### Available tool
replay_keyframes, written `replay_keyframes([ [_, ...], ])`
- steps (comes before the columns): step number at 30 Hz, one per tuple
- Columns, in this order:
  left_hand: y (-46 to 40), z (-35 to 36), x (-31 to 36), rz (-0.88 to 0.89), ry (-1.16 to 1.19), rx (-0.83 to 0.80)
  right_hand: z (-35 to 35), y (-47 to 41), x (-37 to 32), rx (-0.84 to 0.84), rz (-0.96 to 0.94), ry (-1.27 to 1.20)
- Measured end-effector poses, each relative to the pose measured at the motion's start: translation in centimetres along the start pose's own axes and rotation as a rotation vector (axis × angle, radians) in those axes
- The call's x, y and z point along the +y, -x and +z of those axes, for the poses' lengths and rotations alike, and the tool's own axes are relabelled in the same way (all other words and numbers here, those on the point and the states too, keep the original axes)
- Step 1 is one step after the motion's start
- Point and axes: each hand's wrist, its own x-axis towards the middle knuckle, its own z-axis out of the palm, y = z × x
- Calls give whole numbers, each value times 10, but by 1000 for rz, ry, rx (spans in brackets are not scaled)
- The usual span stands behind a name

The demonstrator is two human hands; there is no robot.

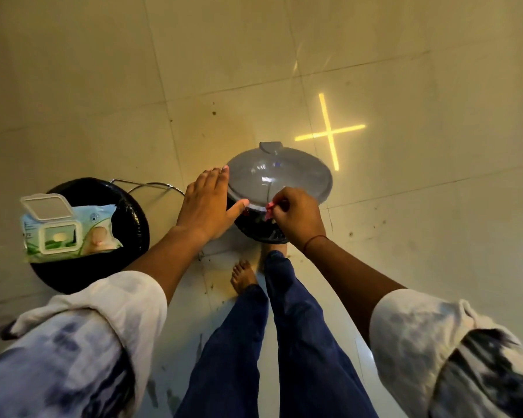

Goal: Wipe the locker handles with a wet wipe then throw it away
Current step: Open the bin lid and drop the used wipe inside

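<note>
1. Right hand (296, 218) had its fingertips curled in, pinching a small crumpled wad, pinkish at the edge, which I took to be the used wet wipe (269, 210). The wipe sat at the very tips of the fingers, poking out on the side toward the bin mouth.
2. Left hand (207, 206) was spread flat, fingers straight, hovering at or resting against the near-left edge of the bin lid (280, 173); contact could not be told. It gripped nothing.
3. Landmark: the pedal bin (261, 229), dark-lined, standing on the tiled floor (103, 86). Its grey lid was tipped up and away from the person, leaving a dark opening on the near side.
4. The wipe hung directly over that near opening, just inside the rim line, not yet released.
5. One bare foot (277, 247) was at the bin's near base, probably on the pedal; the pedal itself was hidden.
6. Left of the bin, well apart, a pack of wet wipes (70, 227) lay with its flap open on a round black stool (82, 270).
7. Progress, as a judgement: no locker handles in view, so the wiping appeared finished; disposal was the step in hand. Left to do: let the wipe drop and let the lid close.
</note>
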Motion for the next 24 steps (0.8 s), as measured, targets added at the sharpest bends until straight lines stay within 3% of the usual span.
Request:
replay_keyframes([
  [6,8,-3,-6,-33,56,20,-2,0,-22,166,-431,148],
  [12,11,5,-11,-61,87,2,8,14,-17,53,-814,303],
  [19,7,24,-16,-136,90,-16,13,15,12,-24,-757,372],
  [24,-2,39,-12,-61,49,-49,15,-3,40,-19,-523,404],
])
